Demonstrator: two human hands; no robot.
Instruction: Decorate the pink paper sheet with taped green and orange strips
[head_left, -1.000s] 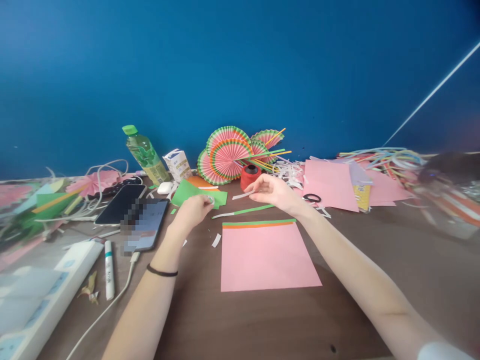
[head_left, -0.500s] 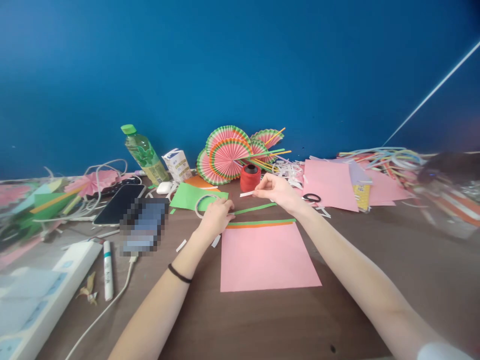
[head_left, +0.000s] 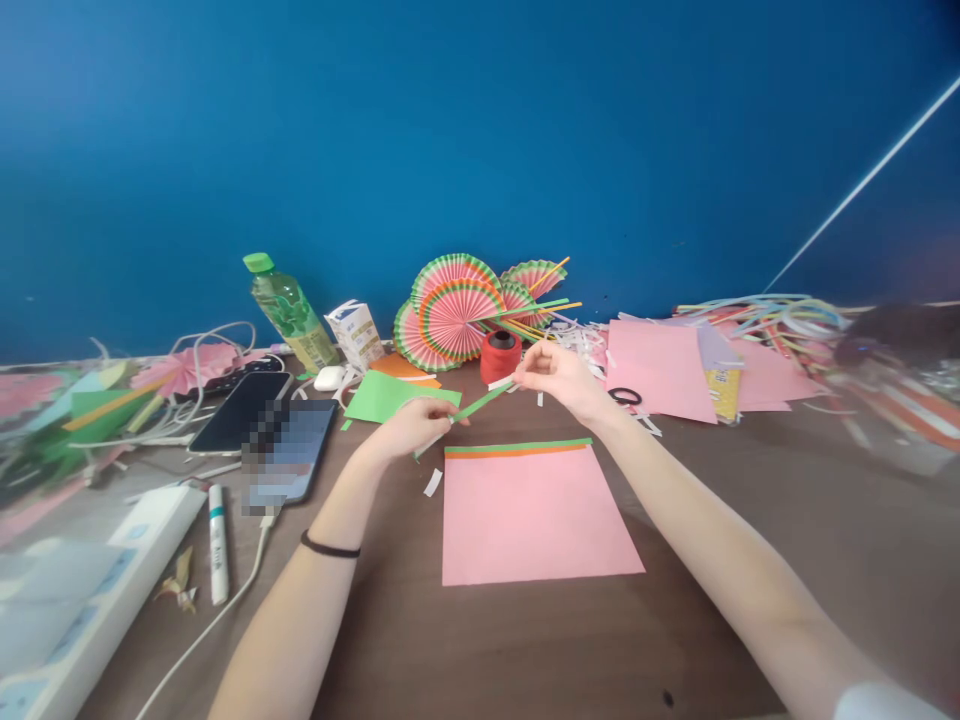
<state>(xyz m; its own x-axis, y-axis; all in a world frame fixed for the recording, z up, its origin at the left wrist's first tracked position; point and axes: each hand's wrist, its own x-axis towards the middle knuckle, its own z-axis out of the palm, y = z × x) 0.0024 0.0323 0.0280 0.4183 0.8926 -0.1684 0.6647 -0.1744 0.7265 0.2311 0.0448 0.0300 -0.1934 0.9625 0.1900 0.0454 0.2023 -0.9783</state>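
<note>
A thin green strip (head_left: 486, 402) stretches between my hands above the far edge of the pink sheet. My left hand (head_left: 417, 424) pinches its left part. At its right end, my right hand (head_left: 541, 370) has fingers pressed together, with a small white piece (head_left: 501, 382) beside the fingertips. The pink sheet (head_left: 536, 520) lies flat on the brown table, with green and orange bands (head_left: 517, 449) along its far edge. A green sheet (head_left: 382, 396) lies behind my left hand. Just behind my right hand stands a red spool (head_left: 500, 356).
Pleated paper fans (head_left: 457, 315) lean by the blue wall. On the left are a bottle (head_left: 294, 318), small carton (head_left: 355, 333), two phones, a marker (head_left: 217, 545) and a power strip (head_left: 112, 590). Pink sheets (head_left: 656, 370) and black-handled scissors (head_left: 625, 397) lie on the right.
The green strip has risen off the table and now spans both hands. My left hand has moved slightly left and closed on it; my right hand has barely moved.
</note>
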